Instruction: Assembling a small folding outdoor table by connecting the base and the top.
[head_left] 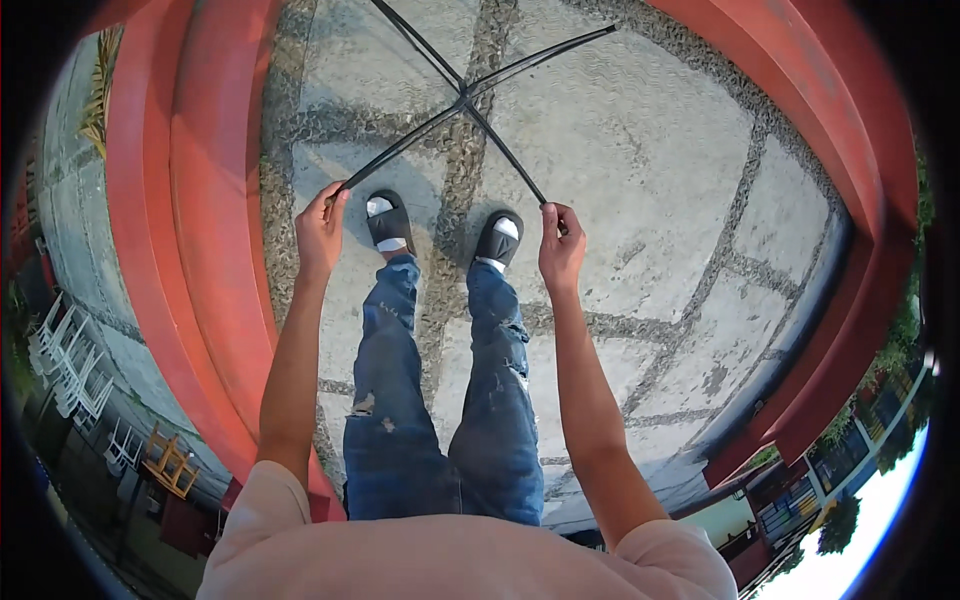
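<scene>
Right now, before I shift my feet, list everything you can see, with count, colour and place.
Crossed rod frame: one, black, top centre, above the paving
Paving: one area, grey, underfoot
Raised edging: two stretches, red, left and right of the paving
Chairs: several, overlapping, white, far left
Wooden piece of furniture: one, orange-brown, lower left
Foliage: several patches, green, right rim
Slides: one pair, black, on the feet
Socks: one pair, white, inside the slides
Jeans: one pair, torn blue, lower centre
Shirt: one, pale pink, bottom edge
Left hand: one, bare, gripping the frame's lower-left end
Right hand: one, bare, gripping its lower-right end
</scene>
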